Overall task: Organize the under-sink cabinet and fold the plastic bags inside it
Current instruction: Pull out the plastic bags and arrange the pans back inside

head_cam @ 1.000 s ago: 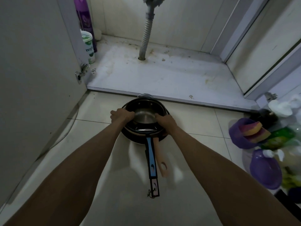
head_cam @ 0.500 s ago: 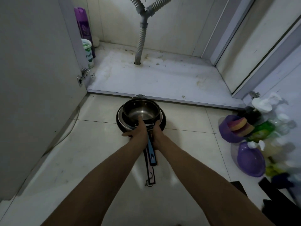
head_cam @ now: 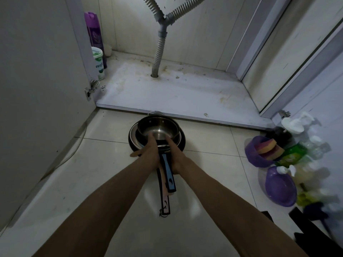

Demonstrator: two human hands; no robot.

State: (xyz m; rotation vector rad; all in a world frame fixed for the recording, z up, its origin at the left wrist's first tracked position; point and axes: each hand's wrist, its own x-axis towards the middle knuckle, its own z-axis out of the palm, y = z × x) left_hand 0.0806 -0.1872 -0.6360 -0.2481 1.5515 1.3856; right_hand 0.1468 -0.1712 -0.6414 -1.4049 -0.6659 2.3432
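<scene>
A stack of pans (head_cam: 157, 130) sits on the tiled floor just in front of the open under-sink cabinet (head_cam: 167, 89): a steel pot nested in dark frying pans, their handles (head_cam: 168, 175) pointing toward me. My left hand (head_cam: 148, 151) and my right hand (head_cam: 175, 154) grip the stack where the handles meet the pans, one on each side. The cabinet floor is stained and mostly bare.
A purple spray can (head_cam: 93, 32) and a white tub (head_cam: 97, 61) stand in the cabinet's back left corner. A grey drain hose (head_cam: 160, 47) runs down into the cabinet floor. At the right, purple bowls (head_cam: 279, 185), sponges (head_cam: 267, 147) and bottles crowd the floor. The open cabinet door (head_cam: 37, 89) stands at left.
My hands moved from the rims of the pans to the base of the handles. The view has tilted up, showing more of the cabinet.
</scene>
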